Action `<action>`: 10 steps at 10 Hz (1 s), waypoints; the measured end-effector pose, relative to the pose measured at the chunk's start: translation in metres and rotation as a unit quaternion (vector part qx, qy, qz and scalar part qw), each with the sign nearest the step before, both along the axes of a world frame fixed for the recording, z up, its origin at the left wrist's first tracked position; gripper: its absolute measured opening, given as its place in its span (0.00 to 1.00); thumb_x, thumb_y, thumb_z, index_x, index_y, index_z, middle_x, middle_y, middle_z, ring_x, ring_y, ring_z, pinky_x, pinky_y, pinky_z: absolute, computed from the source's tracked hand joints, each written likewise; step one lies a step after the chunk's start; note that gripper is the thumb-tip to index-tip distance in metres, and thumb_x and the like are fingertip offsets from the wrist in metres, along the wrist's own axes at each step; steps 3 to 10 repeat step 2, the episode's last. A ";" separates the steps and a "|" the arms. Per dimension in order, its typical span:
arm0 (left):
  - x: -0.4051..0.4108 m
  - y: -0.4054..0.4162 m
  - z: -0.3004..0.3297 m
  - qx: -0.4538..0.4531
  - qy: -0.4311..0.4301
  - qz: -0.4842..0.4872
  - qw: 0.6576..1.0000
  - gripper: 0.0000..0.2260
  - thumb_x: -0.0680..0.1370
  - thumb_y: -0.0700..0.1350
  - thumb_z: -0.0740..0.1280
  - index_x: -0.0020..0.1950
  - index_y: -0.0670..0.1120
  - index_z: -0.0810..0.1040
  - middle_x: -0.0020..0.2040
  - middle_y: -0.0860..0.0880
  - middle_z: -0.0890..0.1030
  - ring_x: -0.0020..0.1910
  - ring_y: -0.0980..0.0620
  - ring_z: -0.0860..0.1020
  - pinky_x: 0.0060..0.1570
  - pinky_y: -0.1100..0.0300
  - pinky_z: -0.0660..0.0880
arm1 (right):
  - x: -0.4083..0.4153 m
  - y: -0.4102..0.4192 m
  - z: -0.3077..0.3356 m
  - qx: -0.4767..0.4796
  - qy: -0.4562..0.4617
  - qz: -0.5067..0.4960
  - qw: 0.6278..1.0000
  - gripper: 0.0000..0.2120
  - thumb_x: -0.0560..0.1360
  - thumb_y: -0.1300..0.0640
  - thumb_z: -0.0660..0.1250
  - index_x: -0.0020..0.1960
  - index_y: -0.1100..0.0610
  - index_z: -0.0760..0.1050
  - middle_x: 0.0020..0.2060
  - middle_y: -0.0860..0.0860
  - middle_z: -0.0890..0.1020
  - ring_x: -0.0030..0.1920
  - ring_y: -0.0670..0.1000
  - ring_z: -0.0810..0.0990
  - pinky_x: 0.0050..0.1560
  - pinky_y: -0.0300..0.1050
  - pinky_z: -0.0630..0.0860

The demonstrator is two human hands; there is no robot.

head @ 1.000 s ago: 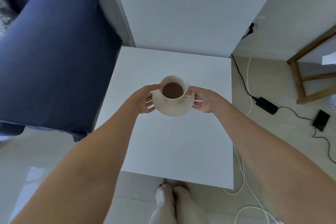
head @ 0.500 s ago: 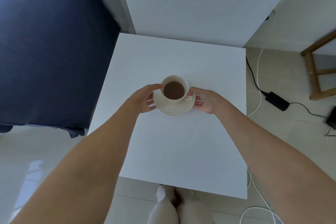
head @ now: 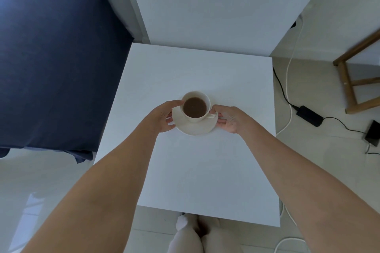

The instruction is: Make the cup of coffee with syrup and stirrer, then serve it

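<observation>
Near the middle of a square white tabletop (head: 195, 170), smooth and matte: one round cream saucer (head: 194, 128), glazed, shallow, with a thin raised rim. On it stands a cream cup (head: 196, 104), rounded bowl shape, its small loop handle turned toward the right. The cup holds opaque brown coffee (head: 194, 107), the surface flat and well below the rim.

Left hand (head: 162, 117): closed on the saucer's left edge, thumb up against the cup's wall, fingers curled under the rim. Right hand (head: 231, 118): closed on the saucer's right edge, thumb on top just beside the handle, fingers tucked beneath. Whether the saucer rests on the tabletop or is held just above it cannot be told.

Surroundings: dark blue fabric sofa (head: 51, 57), soft and creased, against the tabletop's left side. Flat white panel (head: 205, 6) standing behind the far edge. Pale glossy tiled floor (head: 30, 191). To the right on the floor, a black power brick (head: 309, 116) with black cable, a white cable (head: 289, 80), and a wooden stool frame (head: 349, 80) of square brown bars. Feet in white socks (head: 183, 222) show below the near edge.
</observation>
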State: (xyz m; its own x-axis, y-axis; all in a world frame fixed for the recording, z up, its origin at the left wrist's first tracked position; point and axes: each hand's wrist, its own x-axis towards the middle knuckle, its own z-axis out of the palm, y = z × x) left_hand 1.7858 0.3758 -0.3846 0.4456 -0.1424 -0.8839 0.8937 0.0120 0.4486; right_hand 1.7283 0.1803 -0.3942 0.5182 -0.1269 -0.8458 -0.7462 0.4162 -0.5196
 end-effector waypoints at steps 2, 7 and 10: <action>-0.024 -0.007 0.034 0.147 -0.079 -0.062 0.984 0.25 0.77 0.49 0.66 0.73 0.43 0.66 0.69 0.44 0.68 0.71 0.44 0.65 0.57 0.53 0.66 | -0.018 0.013 0.033 -0.168 -0.008 0.069 0.983 0.09 0.72 0.63 0.62 0.49 0.63 0.77 0.45 0.54 0.76 0.49 0.53 0.73 0.58 0.46 0.71; -0.024 -0.007 0.034 0.147 -0.079 -0.062 0.984 0.25 0.77 0.49 0.66 0.73 0.43 0.66 0.69 0.44 0.68 0.71 0.44 0.65 0.57 0.53 0.66 | -0.018 0.013 0.033 -0.168 -0.008 0.069 0.983 0.09 0.72 0.63 0.62 0.49 0.63 0.77 0.45 0.54 0.76 0.49 0.53 0.73 0.58 0.46 0.71; -0.024 -0.007 0.034 0.147 -0.079 -0.062 0.984 0.25 0.77 0.49 0.66 0.73 0.43 0.66 0.69 0.44 0.68 0.71 0.44 0.65 0.57 0.53 0.66 | -0.018 0.013 0.033 -0.168 -0.008 0.069 0.983 0.09 0.72 0.63 0.62 0.49 0.63 0.77 0.45 0.54 0.76 0.49 0.53 0.73 0.58 0.46 0.71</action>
